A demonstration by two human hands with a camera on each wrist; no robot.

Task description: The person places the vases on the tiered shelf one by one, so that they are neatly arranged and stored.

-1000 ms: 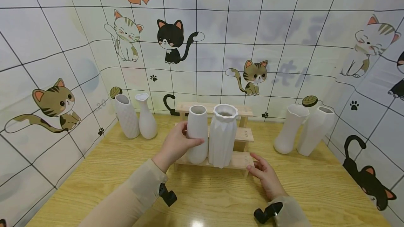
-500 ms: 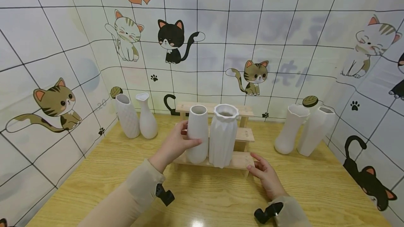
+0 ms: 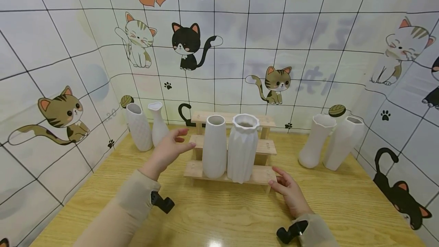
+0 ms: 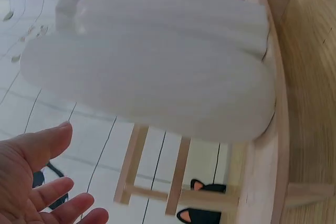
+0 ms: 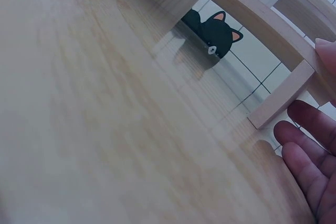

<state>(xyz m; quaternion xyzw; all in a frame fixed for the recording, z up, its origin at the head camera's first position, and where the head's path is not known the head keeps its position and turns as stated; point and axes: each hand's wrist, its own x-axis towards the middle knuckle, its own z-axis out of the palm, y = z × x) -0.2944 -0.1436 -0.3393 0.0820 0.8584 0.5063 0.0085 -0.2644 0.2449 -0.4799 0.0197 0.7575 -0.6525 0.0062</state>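
Note:
A three-tier wooden stand (image 3: 265, 174) carries two white vases side by side on its lowest step. The left one is a smooth tapered vase (image 3: 215, 149); beside it stands a fluted vase (image 3: 242, 153) with a ruffled rim. My left hand (image 3: 165, 152) is off to the left of the smooth vase, fingers spread and holding nothing; the left wrist view shows a gap between that hand (image 4: 31, 174) and the vase. At the stand's right end my right hand (image 3: 289, 194) grips the lowest step, its thumb at the board and its fingers (image 5: 302, 158) beside the leg.
On the left of the wooden table (image 3: 219, 216) stand a textured vase (image 3: 138, 127) and a narrow-necked vase (image 3: 158, 123), partly behind my left hand. A flared vase (image 3: 313, 142) and an angular vase (image 3: 343, 144) stand at the right. A cat-print wall covering (image 3: 229, 60) surrounds the table.
My left hand has let go of the smooth vase and moved away to the left. That vase stays on the lowest step. The right hand has kept its place.

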